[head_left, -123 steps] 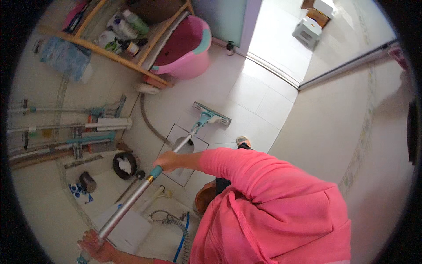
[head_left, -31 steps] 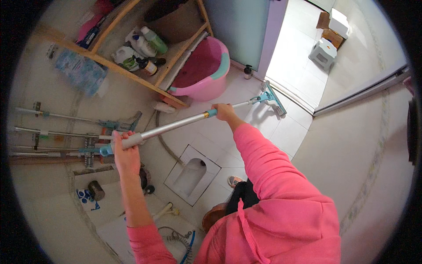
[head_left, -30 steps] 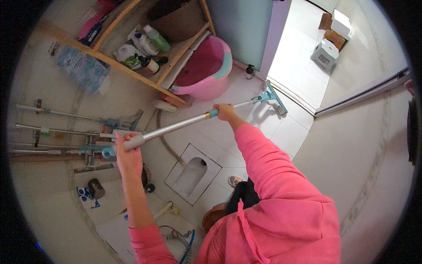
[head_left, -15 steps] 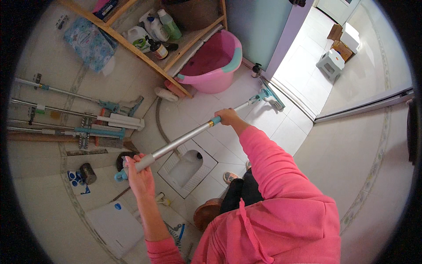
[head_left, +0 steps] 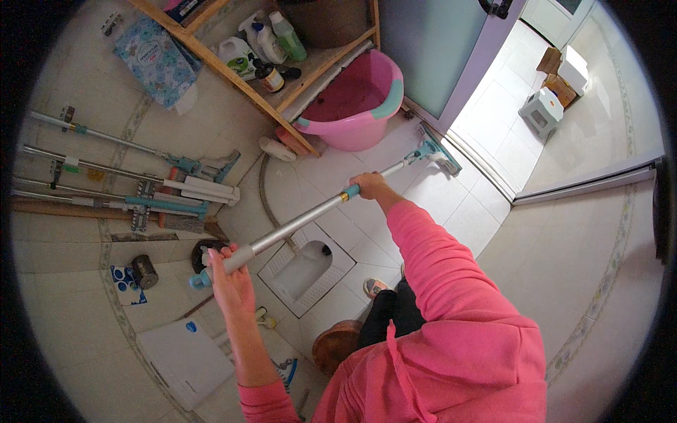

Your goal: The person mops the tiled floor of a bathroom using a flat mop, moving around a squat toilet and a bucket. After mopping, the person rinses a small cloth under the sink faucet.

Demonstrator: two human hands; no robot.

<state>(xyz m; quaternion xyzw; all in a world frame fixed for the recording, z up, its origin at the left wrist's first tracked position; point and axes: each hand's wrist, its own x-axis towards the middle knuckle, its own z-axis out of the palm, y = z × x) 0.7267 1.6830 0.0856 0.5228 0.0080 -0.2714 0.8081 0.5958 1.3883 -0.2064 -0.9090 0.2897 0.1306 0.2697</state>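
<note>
Both my hands are on a long-handled floor squeegee (head_left: 300, 224) with a silver pole, a grey grip and teal fittings. Near the pole's lower-left end, my left hand (head_left: 233, 278) is closed around the grey grip from below, the teal end cap sticking out past it. Farther up, my right hand (head_left: 369, 185) wraps the pole just beyond the teal collar. The squeegee's wide teal and grey head (head_left: 441, 156) rests on the white floor tiles beside the doorway threshold. The pole passes above a squat toilet (head_left: 305, 271) set in the floor.
A pink tub (head_left: 360, 116) stands by a wooden shelf (head_left: 247, 92) with several bottles. Long-handled cleaning tools (head_left: 127, 187) hang along the left wall. A brown bucket (head_left: 336, 347) is by my legs. Beyond the doorway sits a grey stool (head_left: 541, 113).
My view has shifted slightly, so the room's contents appear a little farther right. The grip of both hands is the same, and the squeegee head stays by the threshold.
</note>
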